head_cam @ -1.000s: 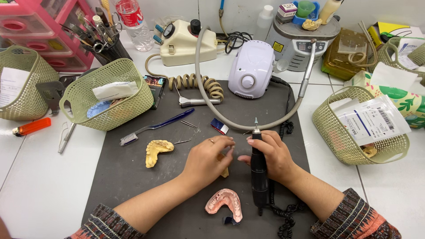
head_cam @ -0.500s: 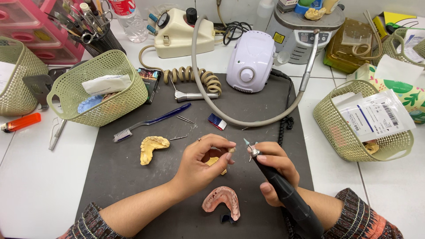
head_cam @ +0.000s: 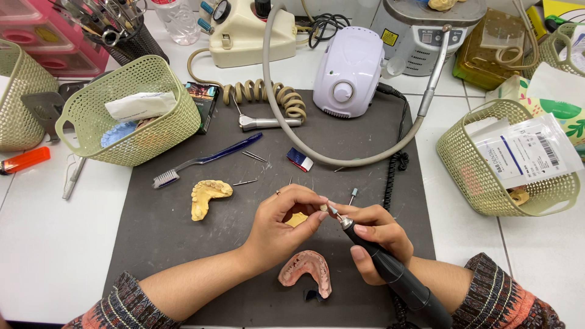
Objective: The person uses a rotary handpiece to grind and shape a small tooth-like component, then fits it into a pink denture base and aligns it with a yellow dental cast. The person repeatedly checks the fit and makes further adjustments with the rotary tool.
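Note:
My right hand [head_cam: 378, 240] grips a black rotary handpiece [head_cam: 396, 277], tip pointing up and left. My left hand [head_cam: 286, 222] pinches the small bur [head_cam: 331, 209] at that tip with thumb and fingers. A small yellow piece [head_cam: 297, 219] lies under the left palm. A pink denture [head_cam: 306, 272] rests on the dark mat [head_cam: 183, 244] just below both hands. A yellow plaster jaw cast [head_cam: 207, 196] lies to the left of my left hand.
A blue toothbrush [head_cam: 204, 160], loose burs [head_cam: 253, 156] and a small red-and-blue block [head_cam: 300, 159] lie on the mat. Behind stand a white motor unit [head_cam: 348, 72], a coiled hose [head_cam: 268, 97] and green baskets [head_cam: 131, 109] [head_cam: 506, 161]. An orange lighter [head_cam: 24, 161] lies at far left.
The handpiece went from upright to tilted, tip up and left. My left hand closed its fingers onto the bur at the tip. The view moved closer.

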